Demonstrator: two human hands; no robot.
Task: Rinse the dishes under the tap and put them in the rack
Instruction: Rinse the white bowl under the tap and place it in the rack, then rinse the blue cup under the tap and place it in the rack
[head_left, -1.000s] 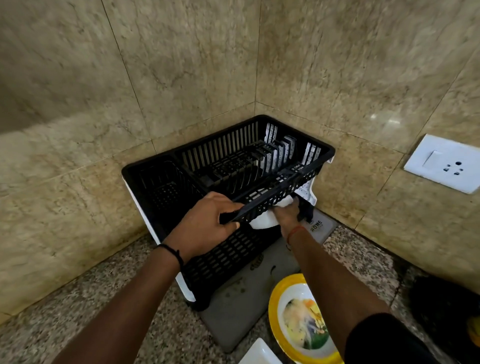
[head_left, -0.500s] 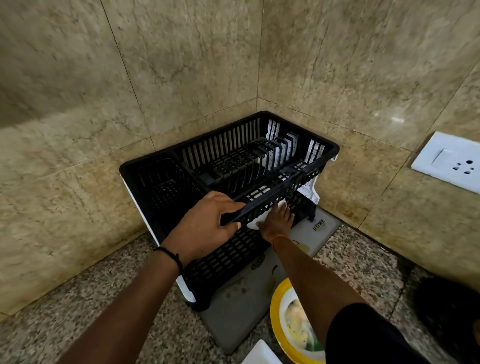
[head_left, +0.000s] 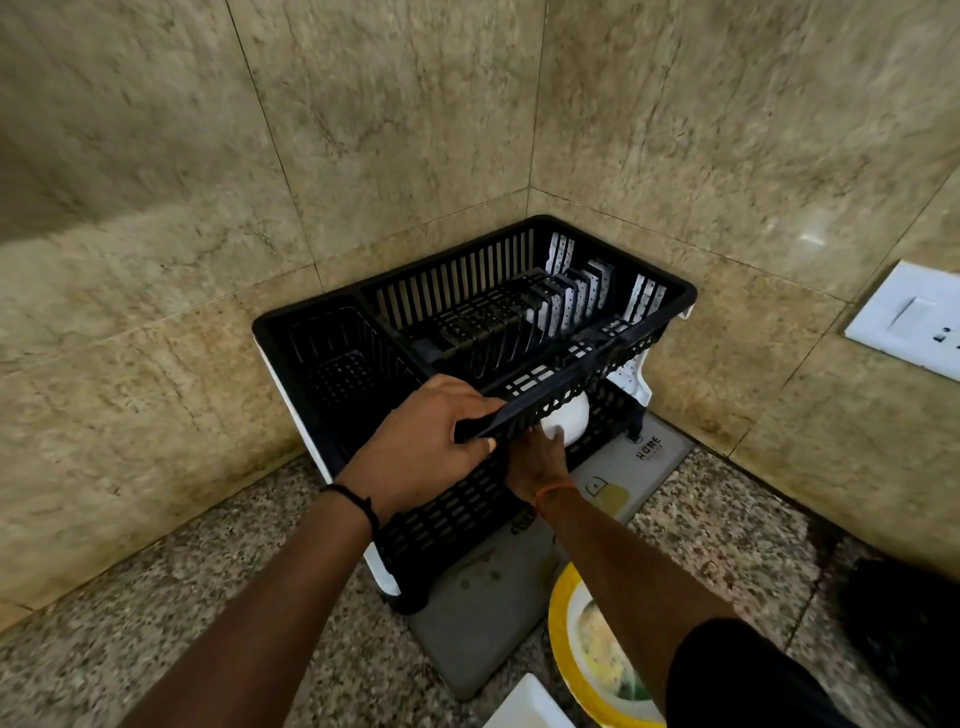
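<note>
Black rack (head_left: 467, 312) stands in the far corner of the granite table (head_left: 156, 623), against the tiled walls (head_left: 363, 130), with its near end on a grey mat (head_left: 483, 613). Upper tier has upright slotted dividers on the right and a small basket compartment on the left. Left hand (head_left: 421, 441) grips the near rim of the upper tier, fingers (head_left: 467, 402) curled over the top edge and thumb underneath. Right hand (head_left: 535, 457) reaches beneath that tier, at a white bowl (head_left: 569, 421) which sits on the lower tier under the upper rim; fingertips touch the bowl's near side, but whether they grip it cannot be told, since the rim and the hand itself hide the fingers. A dark band is on the left wrist, an orange thread on the right wrist. Near right on the table, partly behind the right forearm: a yellow-rimmed plate (head_left: 563, 613) with a printed centre. A white dish (head_left: 524, 706) shows only a corner at the near edge of view. A white switch plate (head_left: 909, 317) is on the right wall. A dark object at the far right edge is too dim to identify.
</note>
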